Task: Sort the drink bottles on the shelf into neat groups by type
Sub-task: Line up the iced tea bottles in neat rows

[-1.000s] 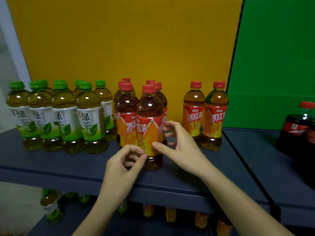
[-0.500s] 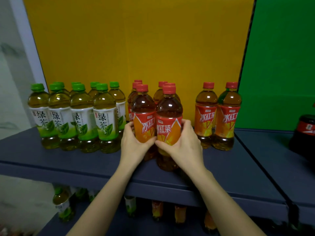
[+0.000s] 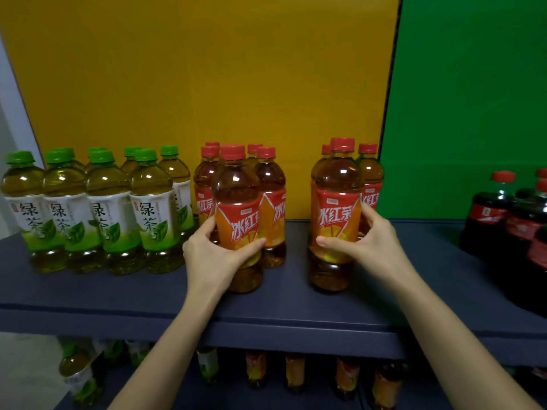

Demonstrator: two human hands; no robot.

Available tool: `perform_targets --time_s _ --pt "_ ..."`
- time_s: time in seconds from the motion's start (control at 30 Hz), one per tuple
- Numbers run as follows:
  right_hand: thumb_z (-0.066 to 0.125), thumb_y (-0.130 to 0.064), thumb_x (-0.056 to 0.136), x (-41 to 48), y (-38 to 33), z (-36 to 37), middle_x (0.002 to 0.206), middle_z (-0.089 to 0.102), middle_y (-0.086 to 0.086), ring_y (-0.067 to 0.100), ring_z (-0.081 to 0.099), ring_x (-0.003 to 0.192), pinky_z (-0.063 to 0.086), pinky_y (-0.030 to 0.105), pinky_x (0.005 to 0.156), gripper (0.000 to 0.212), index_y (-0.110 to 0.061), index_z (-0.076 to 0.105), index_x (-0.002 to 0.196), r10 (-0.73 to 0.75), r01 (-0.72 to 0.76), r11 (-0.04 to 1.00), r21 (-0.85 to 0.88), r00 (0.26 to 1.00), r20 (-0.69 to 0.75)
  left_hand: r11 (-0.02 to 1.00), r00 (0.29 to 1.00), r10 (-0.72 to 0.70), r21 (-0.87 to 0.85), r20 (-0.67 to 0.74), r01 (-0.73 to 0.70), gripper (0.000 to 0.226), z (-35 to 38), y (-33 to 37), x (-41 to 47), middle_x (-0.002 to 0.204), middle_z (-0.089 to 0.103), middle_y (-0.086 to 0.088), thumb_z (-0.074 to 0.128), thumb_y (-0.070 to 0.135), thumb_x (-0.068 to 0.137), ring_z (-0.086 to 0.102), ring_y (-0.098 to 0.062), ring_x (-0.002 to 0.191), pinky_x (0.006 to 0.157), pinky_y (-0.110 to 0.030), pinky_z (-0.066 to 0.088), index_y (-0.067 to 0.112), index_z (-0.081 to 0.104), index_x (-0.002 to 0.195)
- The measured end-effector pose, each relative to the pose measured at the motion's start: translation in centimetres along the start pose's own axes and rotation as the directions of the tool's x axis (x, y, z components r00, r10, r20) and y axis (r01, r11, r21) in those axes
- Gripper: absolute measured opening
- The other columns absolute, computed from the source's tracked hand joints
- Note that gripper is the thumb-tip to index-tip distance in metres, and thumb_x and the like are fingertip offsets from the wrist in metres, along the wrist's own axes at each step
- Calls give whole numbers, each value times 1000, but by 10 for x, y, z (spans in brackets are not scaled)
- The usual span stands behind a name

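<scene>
Grip status: your left hand [image 3: 213, 253] is wrapped round the orange label of a clear plastic red-capped tea bottle [image 3: 236, 202], thumb across the front, fingers curled behind. Your right hand [image 3: 370, 244] holds a second red-capped tea bottle [image 3: 337, 196] the same way, thumb on the label's lower edge. Both bottles stand upright near the front of the dark blue-grey shelf [image 3: 281, 306], apart from each other; you cannot tell whether either base is lifted. Just behind your left hand stands a cluster of matching tea bottles [image 3: 270, 184]; just behind your right hand, a smaller cluster [image 3: 368, 173]. On the outer side of your left hand, close by, are clear plastic green-capped green tea bottles [image 3: 109, 208] with white-and-green labels, packed in rows. Well off the outer side of your right hand: dark cola bottles [image 3: 497, 214], red caps. Below your wrists, dim bottles on a lower shelf [image 3: 296, 371].
</scene>
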State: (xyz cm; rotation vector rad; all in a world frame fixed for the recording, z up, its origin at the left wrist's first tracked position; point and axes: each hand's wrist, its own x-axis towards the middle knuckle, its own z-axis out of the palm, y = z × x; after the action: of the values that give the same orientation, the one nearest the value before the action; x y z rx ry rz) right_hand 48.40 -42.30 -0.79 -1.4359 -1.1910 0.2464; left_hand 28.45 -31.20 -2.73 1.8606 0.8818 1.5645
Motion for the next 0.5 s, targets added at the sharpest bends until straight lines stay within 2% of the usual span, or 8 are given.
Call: perform_targets --time_s 0.07,0.17,0.37,0.5 --pt "84 -35 50 2 2 -17 112 62 -9 9 58 106 47 30 92 82 -23 50 124 7 -7 1000 -7 1000 -10 999 998 31 -38 53 -29 59 7 13 -4 93 68 13 87 49 44 64 -2 90 82 -26 53 32 61 95" --pt "82 -31 49 3 7 -38 107 63 -13 2 59 101 48 21 83 76 -23 53 119 14 -14 1000 3 1000 -16 994 988 43 -102 149 -28 62 25 36 -9 91 65 20 86 54 37 61 9 86 76 -14 48 37 58 90" --pt "85 -15 58 4 25 -60 105 62 -16 -8 59 93 48 6 72 70 -22 53 120 2 -3 998 -56 1000 -11 989 961 59 -147 272 -19 64 74 51 -8 100 67 9 89 37 50 63 -6 95 84 -25 52 22 60 105" --pt "85 -12 58 4 35 -67 108 61 -13 -5 58 96 49 8 76 76 -17 49 125 15 -16 999 -31 999 -30 984 939 29 -174 343 33 62 94 48 -3 98 67 9 89 31 51 63 -5 94 83 -24 53 21 59 105"
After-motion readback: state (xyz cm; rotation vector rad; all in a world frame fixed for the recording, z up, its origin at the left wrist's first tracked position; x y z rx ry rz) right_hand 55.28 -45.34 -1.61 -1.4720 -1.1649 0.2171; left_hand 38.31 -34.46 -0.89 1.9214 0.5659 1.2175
